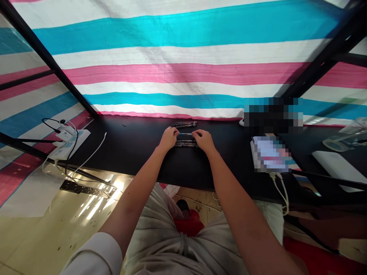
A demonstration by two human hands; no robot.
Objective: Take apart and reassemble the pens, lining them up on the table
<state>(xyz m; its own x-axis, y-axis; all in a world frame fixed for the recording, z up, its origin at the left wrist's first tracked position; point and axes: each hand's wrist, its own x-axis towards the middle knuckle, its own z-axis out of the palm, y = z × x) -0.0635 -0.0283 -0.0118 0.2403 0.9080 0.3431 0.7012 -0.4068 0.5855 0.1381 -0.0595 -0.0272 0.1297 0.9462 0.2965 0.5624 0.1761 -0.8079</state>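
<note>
A slim pen (186,134) with a bluish left end lies level between my hands, just above the black table (137,152). The fingers of my left hand (169,138) pinch its left end. At the other end, my right hand (204,139) grips it between thumb and fingers. Right below, toward me, several dark patterned pens (186,143) lie side by side, partly hidden by my hands. Beyond my hands a second small group of similar pens (185,124) rests on the table.
On the left, a white power strip (82,136) holds plugs and cables. To the right are a blurred phone-like screen (272,152) with white cables, a white box-shaped object (338,168) and a clear container (341,139). Striped sheeting (172,72) hangs behind the table.
</note>
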